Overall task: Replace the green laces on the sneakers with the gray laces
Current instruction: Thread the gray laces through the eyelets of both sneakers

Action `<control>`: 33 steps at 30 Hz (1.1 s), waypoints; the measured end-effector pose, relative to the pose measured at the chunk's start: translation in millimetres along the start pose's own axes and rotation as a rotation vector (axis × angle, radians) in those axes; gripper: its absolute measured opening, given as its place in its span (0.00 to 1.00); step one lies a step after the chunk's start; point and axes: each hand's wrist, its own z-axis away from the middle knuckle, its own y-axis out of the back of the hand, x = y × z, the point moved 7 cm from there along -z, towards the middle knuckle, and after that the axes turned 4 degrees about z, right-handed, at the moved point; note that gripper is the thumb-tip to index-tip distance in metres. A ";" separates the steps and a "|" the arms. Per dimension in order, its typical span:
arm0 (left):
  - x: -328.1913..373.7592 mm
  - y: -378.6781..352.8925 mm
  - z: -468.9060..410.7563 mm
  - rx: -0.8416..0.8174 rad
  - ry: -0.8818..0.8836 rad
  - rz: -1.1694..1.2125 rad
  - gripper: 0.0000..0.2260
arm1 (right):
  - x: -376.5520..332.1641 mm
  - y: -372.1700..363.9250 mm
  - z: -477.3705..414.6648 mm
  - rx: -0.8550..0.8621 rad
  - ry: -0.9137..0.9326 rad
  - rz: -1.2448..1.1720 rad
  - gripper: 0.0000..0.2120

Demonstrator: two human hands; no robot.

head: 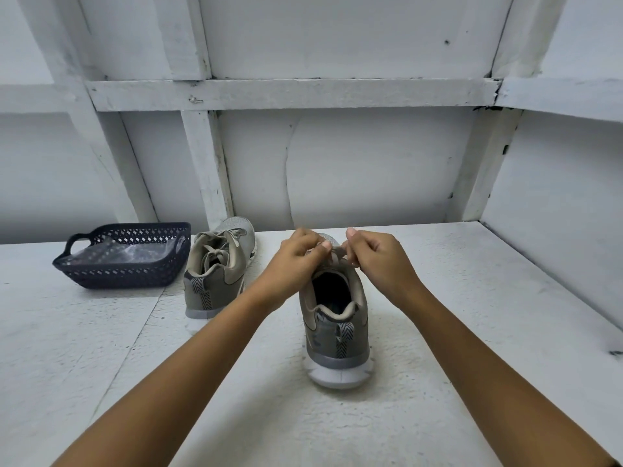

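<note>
Working on the near sneaker [337,332], standing upright on the white table [472,332], pointing toe-away and heel-near, so running lengthwise straight out from the body. Pinching a pale gray lace [338,253] at the top of the lacing, just beyond the shoe opening. Gripping it from the left with the left hand [296,261], thumb and forefinger curled onto it. Gripping it from the right with the right hand [379,264], likewise curled. Meeting almost fingertip to fingertip over the shoe's midline, with neither hand nearer. Probably tightening or tying at the last eyelets, and judging the coming pull as outward, across the long axis. Seeing no green lace anywhere. Leaving the second sneaker [215,264], already carrying pale laces, just beside a dark basket [124,278] at the left.
</note>
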 end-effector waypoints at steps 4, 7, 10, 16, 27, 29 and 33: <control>-2.2 0.3 1.3 0.028 0.083 0.134 0.12 | 0.6 -0.4 8.3 0.059 0.097 0.160 0.18; 1.7 1.1 0.7 0.031 0.068 0.153 0.13 | 3.3 -6.2 9.3 0.016 0.129 0.130 0.08; 3.7 5.8 1.8 0.096 0.054 0.114 0.13 | 8.4 -4.1 8.8 0.000 0.097 0.071 0.03; -19.8 33.2 10.3 0.313 0.071 0.017 0.09 | 27.9 15.1 12.3 0.120 0.046 0.144 0.04; -25.2 38.9 30.4 0.421 0.004 -0.165 0.09 | 36.1 17.9 18.9 0.231 0.063 0.219 0.07; -22.5 34.1 30.7 0.381 -0.005 -0.073 0.07 | 35.9 19.0 20.4 0.217 0.042 0.137 0.08; -15.1 21.9 36.1 0.272 -0.088 0.012 0.10 | 21.4 17.7 26.3 0.066 0.073 -0.099 0.10</control>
